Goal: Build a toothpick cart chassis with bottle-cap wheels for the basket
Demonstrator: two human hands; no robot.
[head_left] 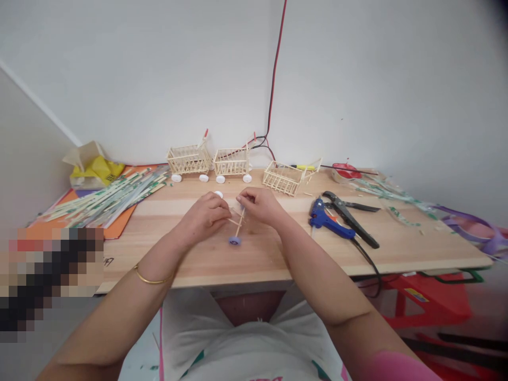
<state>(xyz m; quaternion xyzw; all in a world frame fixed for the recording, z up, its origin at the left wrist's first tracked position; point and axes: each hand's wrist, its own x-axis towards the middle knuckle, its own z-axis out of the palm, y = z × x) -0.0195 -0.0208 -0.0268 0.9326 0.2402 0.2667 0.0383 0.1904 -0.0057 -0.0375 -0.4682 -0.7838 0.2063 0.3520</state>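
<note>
My left hand (207, 216) is closed, its fingers pinching a small frame of thin wooden sticks (237, 224) near the middle of the table. My right hand (259, 205) pinches the far end of the same frame, fingertips pressed together. At the frame's near end a purplish wheel (234, 241) touches or nearly touches the tabletop. A white wheel (218, 194) shows just behind my left fingers. Beyond the hands stand two miniature stick shopping carts, a left cart (189, 160) and a middle cart (232, 162), both on white wheels. A third stick basket (282, 178) sits to their right with no wheels visible.
A blue glue gun (331, 222) and black-handled pliers (353, 221) lie to the right. Wrapped sticks (115, 198) are heaped on an orange sheet at left, near a yellow bag (99, 170). A red bowl (345, 171) and plastic wrappers (392, 198) lie at back right.
</note>
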